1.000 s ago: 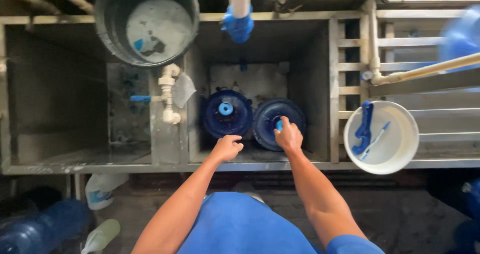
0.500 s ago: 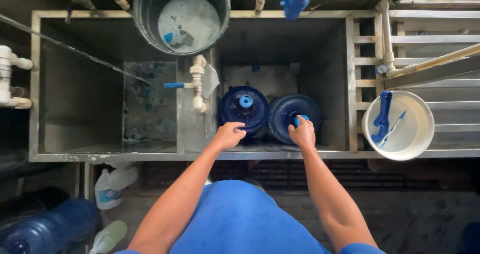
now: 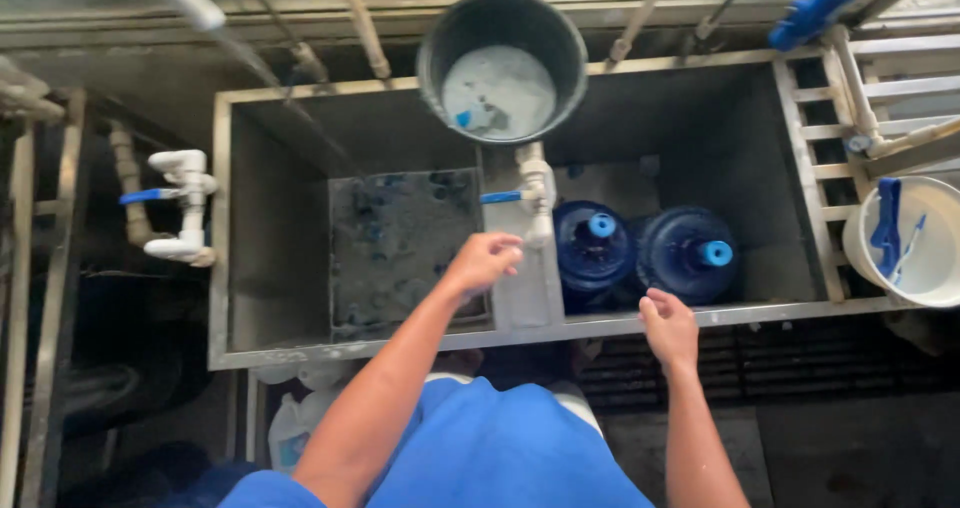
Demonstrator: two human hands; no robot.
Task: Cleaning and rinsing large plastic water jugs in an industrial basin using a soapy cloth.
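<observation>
Hands over steel trough (image 3: 300, 353): left hand (image 3: 487, 260) loosely curled, empty, near white valve (image 3: 535, 193) with blue lever; right hand (image 3: 668, 328) open, empty, resting at front rim. Best gripped squarely at the lever. Two dark-blue jugs (image 3: 590, 251), blue-capped, upright in right compartment; no labels legible.

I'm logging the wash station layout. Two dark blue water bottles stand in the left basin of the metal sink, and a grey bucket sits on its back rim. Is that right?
Not quite. The head view shows the two dark blue water bottles standing in the right basin of the metal sink, not the left one. The grey bucket does sit on the back rim.
</observation>
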